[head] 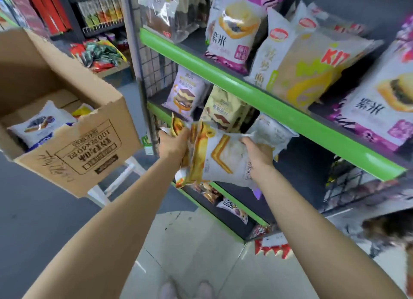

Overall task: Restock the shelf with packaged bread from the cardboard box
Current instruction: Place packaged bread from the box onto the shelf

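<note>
While both hands (214,145) grip it, bread pack (223,158) (white-yellow) crinkles.

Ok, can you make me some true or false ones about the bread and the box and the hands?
1. Both hands hold bread packets. True: the left hand and the right hand grip the bread packets from either side.
2. The cardboard box is empty. False: a white packet lies inside it.
3. The shelf edge is green. True.
4. The box stands to the right of the shelves. False: it is on the left.
5. The held packets already lie on the shelf. False: they are in the air in front of it.
</note>
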`<state>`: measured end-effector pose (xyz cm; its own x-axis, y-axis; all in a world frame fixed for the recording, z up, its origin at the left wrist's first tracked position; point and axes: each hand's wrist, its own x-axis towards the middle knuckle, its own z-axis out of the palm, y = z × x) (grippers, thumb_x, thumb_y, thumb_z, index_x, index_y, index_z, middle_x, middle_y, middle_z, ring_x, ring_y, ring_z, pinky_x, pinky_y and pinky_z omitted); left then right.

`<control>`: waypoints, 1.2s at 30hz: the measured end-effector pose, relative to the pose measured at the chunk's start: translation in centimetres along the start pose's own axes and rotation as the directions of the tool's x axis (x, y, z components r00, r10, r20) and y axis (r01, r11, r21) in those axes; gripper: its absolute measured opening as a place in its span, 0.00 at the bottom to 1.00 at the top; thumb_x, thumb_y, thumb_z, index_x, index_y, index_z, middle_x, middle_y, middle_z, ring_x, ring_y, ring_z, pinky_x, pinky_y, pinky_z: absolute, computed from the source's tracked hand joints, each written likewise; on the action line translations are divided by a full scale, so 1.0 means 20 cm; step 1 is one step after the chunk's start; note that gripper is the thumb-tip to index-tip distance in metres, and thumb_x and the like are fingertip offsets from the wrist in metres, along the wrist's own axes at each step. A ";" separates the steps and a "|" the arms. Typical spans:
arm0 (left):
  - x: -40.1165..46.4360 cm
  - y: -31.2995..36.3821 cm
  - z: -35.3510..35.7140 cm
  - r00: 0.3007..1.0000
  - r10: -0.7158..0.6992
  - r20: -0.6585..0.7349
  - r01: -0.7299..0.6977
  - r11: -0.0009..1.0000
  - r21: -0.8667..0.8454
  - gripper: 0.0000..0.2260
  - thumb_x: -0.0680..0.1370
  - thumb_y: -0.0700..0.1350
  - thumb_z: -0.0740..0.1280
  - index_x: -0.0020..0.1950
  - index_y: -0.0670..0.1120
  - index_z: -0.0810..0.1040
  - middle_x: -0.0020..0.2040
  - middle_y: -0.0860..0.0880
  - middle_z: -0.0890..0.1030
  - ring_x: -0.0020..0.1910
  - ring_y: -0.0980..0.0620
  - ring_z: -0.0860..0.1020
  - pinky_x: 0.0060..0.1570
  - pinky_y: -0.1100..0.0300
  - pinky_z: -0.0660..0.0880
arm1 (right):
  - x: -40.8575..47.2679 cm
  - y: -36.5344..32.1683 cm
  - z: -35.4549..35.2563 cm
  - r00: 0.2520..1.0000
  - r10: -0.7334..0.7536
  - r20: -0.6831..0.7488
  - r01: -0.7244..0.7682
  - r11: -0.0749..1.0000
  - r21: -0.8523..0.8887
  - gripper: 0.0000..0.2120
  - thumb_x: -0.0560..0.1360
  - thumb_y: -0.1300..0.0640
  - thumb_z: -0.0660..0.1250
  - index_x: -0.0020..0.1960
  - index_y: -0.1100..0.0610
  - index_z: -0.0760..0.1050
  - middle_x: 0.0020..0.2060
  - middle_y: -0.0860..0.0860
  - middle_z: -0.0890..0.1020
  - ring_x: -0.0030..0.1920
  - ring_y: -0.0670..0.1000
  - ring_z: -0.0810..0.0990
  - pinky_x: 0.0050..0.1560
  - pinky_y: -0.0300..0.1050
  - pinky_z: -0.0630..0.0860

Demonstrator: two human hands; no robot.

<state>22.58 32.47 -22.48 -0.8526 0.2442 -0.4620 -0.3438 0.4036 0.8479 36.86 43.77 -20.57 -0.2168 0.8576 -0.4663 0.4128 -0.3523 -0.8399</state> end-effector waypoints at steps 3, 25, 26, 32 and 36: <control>-0.02 -0.07 0.06 0.998 0.057 -0.035 -0.051 0.986 0.157 0.34 0.74 0.57 0.66 0.73 0.43 0.59 0.67 0.39 0.72 0.64 0.38 0.71 0.63 0.48 0.70 | 0.10 0.00 -0.11 0.987 -0.101 -0.123 0.100 0.995 -0.017 0.13 0.71 0.52 0.69 0.46 0.63 0.77 0.49 0.59 0.81 0.49 0.58 0.81 0.46 0.50 0.77; -0.04 -0.12 0.09 0.982 0.119 0.145 -0.169 0.900 0.402 0.22 0.74 0.56 0.65 0.61 0.46 0.65 0.51 0.43 0.78 0.46 0.42 0.78 0.48 0.50 0.77 | 0.21 -0.17 -0.17 0.785 -0.473 0.400 0.531 0.182 -0.827 0.22 0.74 0.62 0.67 0.66 0.60 0.64 0.59 0.61 0.77 0.57 0.62 0.77 0.47 0.51 0.74; -0.04 -0.12 0.09 0.982 0.120 0.147 -0.169 0.902 0.397 0.23 0.74 0.57 0.65 0.61 0.46 0.65 0.51 0.43 0.78 0.46 0.42 0.79 0.49 0.49 0.78 | 0.23 -0.15 -0.16 0.770 -0.476 0.425 0.538 0.126 -0.834 0.19 0.75 0.62 0.65 0.64 0.60 0.66 0.57 0.61 0.78 0.54 0.63 0.78 0.45 0.51 0.74; -0.07 -0.11 0.08 0.981 0.096 0.167 -0.149 0.927 0.343 0.25 0.75 0.56 0.65 0.66 0.47 0.63 0.51 0.45 0.78 0.45 0.44 0.80 0.49 0.50 0.79 | 0.35 -0.04 -0.10 0.795 -0.468 0.387 0.414 -0.048 -0.909 0.23 0.77 0.65 0.60 0.71 0.56 0.61 0.69 0.57 0.67 0.68 0.59 0.67 0.64 0.57 0.65; -0.09 -0.08 0.07 0.974 0.101 0.203 -0.150 0.959 0.241 0.35 0.71 0.58 0.67 0.73 0.46 0.59 0.59 0.46 0.76 0.53 0.42 0.79 0.55 0.46 0.78 | 0.37 0.01 -0.09 0.724 -0.568 0.392 0.483 0.012 -0.875 0.36 0.74 0.68 0.64 0.76 0.55 0.51 0.73 0.61 0.56 0.72 0.62 0.59 0.68 0.56 0.62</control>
<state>25.20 32.64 -23.38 -0.7854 0.4576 -0.4170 -0.1069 0.5632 0.8194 36.93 50.72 -23.63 -0.7380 0.6741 0.0313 0.6746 0.7382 0.0073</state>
